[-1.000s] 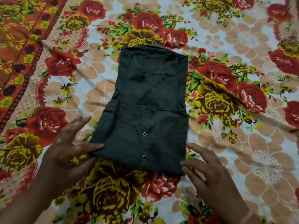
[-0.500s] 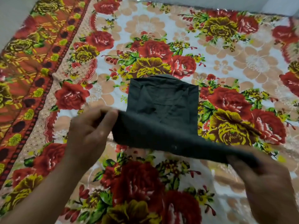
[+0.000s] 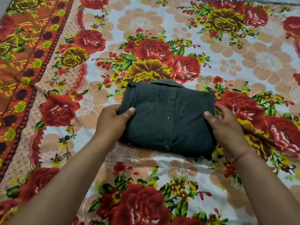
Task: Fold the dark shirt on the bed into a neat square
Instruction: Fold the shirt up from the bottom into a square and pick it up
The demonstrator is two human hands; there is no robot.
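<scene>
Head view: the dark shirt [image 3: 162, 124] lies folded, nearly square, mid-bed on the floral sheet [image 3: 178, 168]. Its collar [image 3: 164, 82] is at the far edge, the button strip [image 3: 169, 118] runs far to near, and the long axis is slightly left-right. The left grip [image 3: 112, 120] clamps its left edge, thumb on top, fingers hidden beneath. The right grip [image 3: 227, 127] is apart, thumb on the right edge, fingers straight beside it.

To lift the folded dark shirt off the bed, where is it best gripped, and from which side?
Likely both side edges together, thumbs on top, fingers under: the dark shirt is a flat layered stack; left hand and right hand flank it.
</scene>
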